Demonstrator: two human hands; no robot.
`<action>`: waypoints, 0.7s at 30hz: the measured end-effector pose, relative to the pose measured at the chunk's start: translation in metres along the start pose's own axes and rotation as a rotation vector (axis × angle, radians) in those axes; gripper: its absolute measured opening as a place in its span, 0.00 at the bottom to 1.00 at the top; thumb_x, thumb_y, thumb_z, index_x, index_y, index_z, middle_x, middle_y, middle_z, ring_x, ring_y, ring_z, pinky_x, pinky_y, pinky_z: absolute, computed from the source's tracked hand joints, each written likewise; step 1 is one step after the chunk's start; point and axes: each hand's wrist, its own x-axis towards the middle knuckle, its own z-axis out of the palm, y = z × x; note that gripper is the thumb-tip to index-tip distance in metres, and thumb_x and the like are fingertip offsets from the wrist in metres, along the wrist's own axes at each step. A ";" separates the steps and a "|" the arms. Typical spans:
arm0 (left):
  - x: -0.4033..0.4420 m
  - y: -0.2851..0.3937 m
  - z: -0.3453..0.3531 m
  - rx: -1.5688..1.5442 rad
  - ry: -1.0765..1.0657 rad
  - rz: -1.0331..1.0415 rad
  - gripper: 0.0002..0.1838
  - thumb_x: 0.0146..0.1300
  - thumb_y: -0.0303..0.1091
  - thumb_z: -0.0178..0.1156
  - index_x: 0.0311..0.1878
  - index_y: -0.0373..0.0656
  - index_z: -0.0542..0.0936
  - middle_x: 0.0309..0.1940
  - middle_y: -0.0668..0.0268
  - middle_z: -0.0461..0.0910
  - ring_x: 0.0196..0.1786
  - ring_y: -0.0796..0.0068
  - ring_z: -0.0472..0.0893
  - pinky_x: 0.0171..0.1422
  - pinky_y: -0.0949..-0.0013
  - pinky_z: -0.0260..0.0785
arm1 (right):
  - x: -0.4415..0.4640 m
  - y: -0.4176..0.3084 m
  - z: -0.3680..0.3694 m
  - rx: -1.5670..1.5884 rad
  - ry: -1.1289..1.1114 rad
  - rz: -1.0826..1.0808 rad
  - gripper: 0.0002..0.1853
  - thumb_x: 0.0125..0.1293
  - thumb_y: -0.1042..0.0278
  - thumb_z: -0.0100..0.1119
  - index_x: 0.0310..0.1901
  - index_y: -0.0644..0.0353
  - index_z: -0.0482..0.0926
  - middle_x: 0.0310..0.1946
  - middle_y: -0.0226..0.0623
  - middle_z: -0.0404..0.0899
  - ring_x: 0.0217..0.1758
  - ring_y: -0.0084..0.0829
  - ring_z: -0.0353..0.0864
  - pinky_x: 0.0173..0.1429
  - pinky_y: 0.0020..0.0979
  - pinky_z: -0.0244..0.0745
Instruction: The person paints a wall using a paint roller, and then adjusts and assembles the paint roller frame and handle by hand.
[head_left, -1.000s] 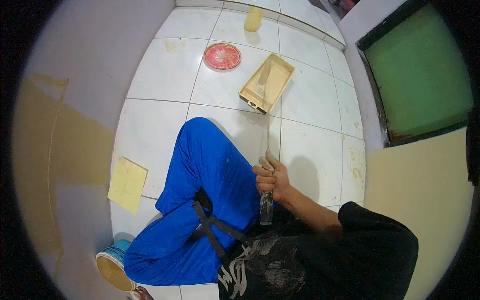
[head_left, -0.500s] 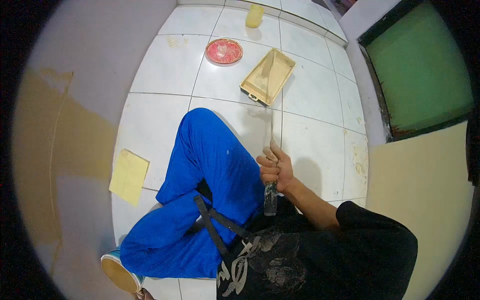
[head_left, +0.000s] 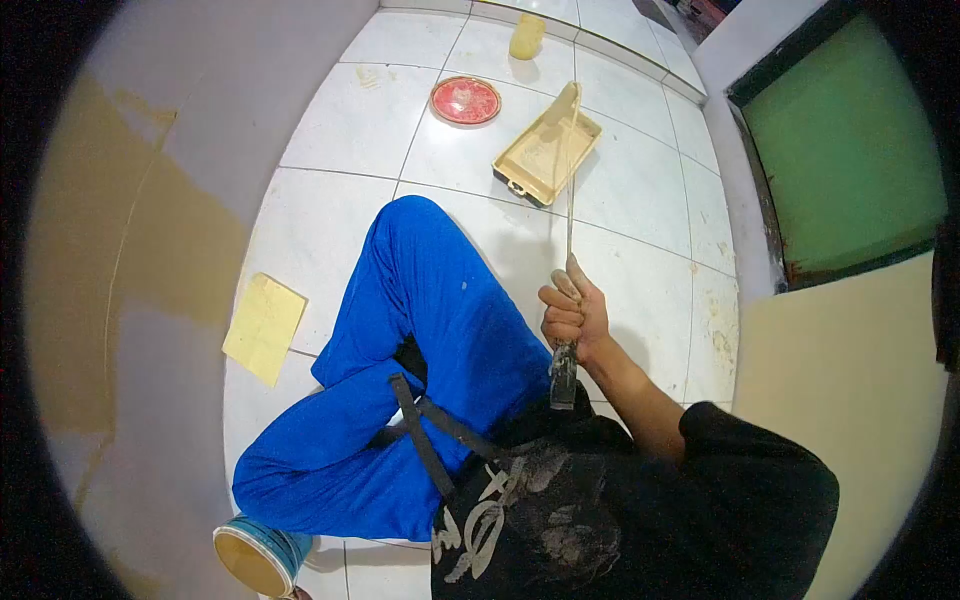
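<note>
My right hand (head_left: pixel 577 312) is wrapped round the dark, stained handle of a long thin-bladed tool (head_left: pixel 564 378). Its blade reaches up across the view and overlaps the cream tray (head_left: pixel 530 172), which has a thin coating inside. Whether the blade touches the tray I cannot tell. Of my left hand (head_left: pixel 298 594), only a small part shows at the bottom edge, beside the rim of a blue bucket (head_left: pixel 262 556) that is tipped with its opening showing. What its fingers do is hidden.
A red round lid (head_left: pixel 466 101) and a yellow container (head_left: pixel 526 37) are on the tiled floor beyond my knee. A yellow sheet (head_left: pixel 265 328) lies by the left wall (head_left: pixel 190 240), which has tan patches. A green panel (head_left: pixel 850 150) is at the right.
My right hand has moved right and slightly up with the tool, whose blade end looks broader over the tray. The bucket has shifted right, and less of my left hand shows.
</note>
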 end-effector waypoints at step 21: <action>0.002 0.029 -0.078 -0.181 0.284 0.018 0.09 0.60 0.34 0.55 0.40 0.40 0.76 0.38 0.62 0.77 0.41 0.69 0.76 0.41 0.61 0.68 | -0.002 -0.034 -0.049 -0.095 -0.033 0.030 0.24 0.73 0.46 0.35 0.21 0.50 0.63 0.14 0.23 0.53 0.09 0.13 0.45 0.09 0.18 0.39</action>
